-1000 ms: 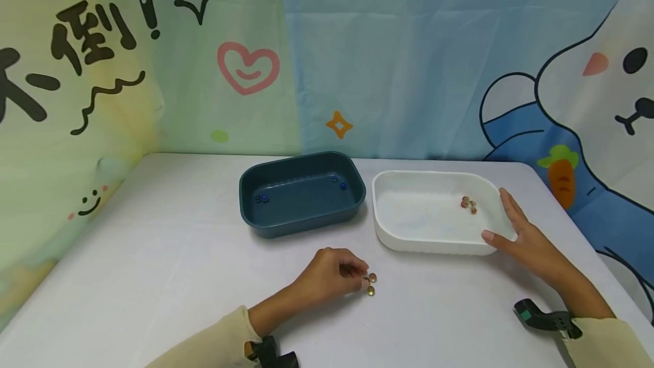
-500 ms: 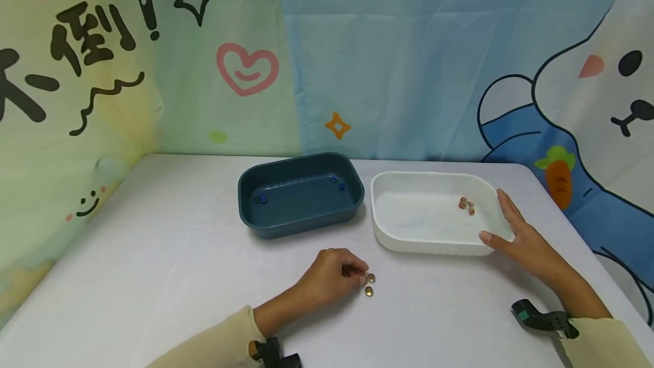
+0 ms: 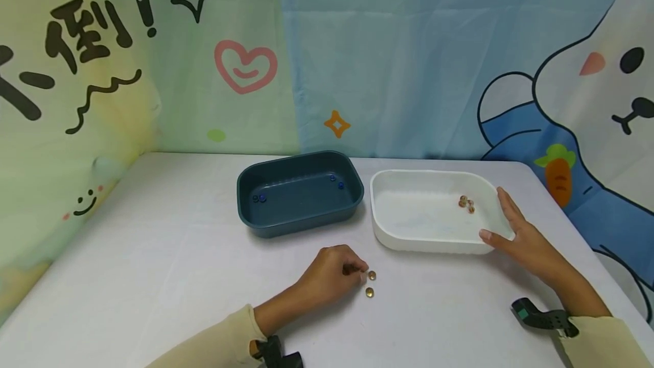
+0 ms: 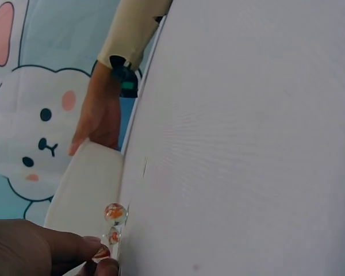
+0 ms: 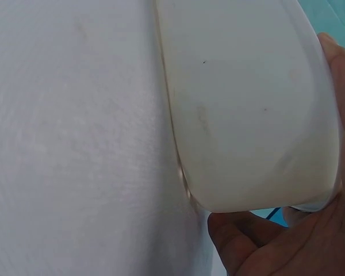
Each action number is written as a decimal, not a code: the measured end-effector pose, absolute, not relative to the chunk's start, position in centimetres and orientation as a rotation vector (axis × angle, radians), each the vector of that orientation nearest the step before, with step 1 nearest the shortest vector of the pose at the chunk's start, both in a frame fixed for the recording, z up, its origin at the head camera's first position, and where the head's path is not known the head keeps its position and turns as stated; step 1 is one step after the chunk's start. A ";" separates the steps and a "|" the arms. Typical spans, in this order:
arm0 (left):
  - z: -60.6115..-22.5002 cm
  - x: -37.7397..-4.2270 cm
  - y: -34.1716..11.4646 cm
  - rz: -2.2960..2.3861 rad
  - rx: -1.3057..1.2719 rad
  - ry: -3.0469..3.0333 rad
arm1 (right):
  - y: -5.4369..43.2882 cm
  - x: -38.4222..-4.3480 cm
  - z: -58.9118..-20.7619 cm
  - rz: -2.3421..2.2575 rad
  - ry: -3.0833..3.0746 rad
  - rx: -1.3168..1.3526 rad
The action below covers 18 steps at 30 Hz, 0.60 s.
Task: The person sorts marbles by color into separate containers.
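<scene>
My left hand [image 3: 331,278] pinches a clear glass marble with an orange swirl [image 4: 102,253] between thumb and fingertips, low over the white table. Two similar marbles lie beside the fingertips: an upper marble [image 3: 372,275] and a lower marble [image 3: 369,292]. My right hand [image 3: 521,243] grips the right end of a white tray [image 3: 434,246], thumb at the front rim and fingers along the end wall. In the right wrist view, the thumb [image 5: 236,236] sits at the tray's corner. Several orange-tinted marbles [image 3: 463,201] lie inside the tray, toward its right side.
Left of the white tray stands a dark blue-green tray [image 3: 301,226] with several blue marbles [image 3: 263,199] in it. A printed cloth backdrop [image 3: 383,72] hangs behind the table [image 3: 179,254].
The left fingertips have closed on one marble by the pair on the table, and those two marbles lie slightly farther apart. The right hand stays on the white tray.
</scene>
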State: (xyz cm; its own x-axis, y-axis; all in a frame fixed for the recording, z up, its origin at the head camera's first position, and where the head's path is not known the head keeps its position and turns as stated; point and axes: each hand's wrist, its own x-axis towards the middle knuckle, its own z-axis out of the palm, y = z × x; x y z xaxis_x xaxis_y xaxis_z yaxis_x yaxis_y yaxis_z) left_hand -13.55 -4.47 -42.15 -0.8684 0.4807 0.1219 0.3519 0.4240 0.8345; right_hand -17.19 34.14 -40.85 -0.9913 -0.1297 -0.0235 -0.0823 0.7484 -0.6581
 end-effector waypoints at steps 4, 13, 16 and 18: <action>-42.1 -13.7 -4.8 1.458 0.736 2.547 | 34.1 -17.2 -40.8 -1.077 2.872 -0.171; -41.8 -14.3 -5.1 1.535 0.736 2.483 | 34.1 -17.1 -40.8 -1.070 2.869 -0.162; -41.7 -14.4 -5.1 1.557 0.713 2.462 | 34.1 -17.1 -40.8 -1.068 2.871 -0.164; -41.6 -14.5 -5.1 1.564 0.695 2.461 | 34.0 -17.2 -40.8 -1.064 2.870 -0.163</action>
